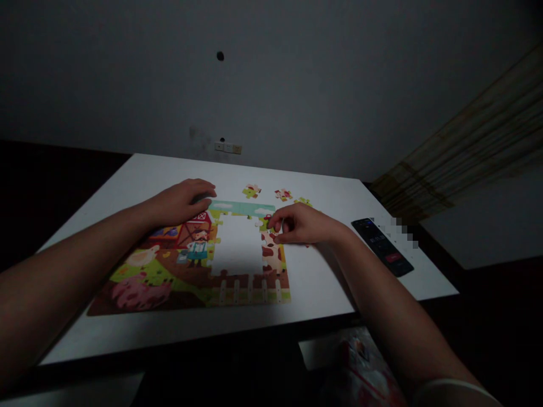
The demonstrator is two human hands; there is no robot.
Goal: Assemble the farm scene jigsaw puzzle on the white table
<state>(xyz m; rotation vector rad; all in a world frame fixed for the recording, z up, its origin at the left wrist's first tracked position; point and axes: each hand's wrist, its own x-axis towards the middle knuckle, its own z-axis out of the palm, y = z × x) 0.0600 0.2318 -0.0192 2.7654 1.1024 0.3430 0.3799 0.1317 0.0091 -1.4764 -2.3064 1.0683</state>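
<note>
A farm-scene jigsaw puzzle [155,271] lies on the white table, joined around an open rectangle in its middle where white tabletop shows. My left hand [189,199] rests on its upper left edge, fingers stretched out and thumb apart, above the red barn. At the puzzle's right side, my right hand [299,223] has its fingers bent over the brown-and-white cow part [271,254]. Its index finger and thumb are apart, touching or just above the pieces, with nothing visible between them. Loose jigsaw pieces [283,195] lie beyond the puzzle, some partly behind my right hand.
To the right on the table [326,282] lies a phone [382,247] with a lit screen. A grey wall with a socket strip [228,148] stands behind the far edge. A plastic bag [360,367] is below the near edge, and a curtain [466,135] hangs right.
</note>
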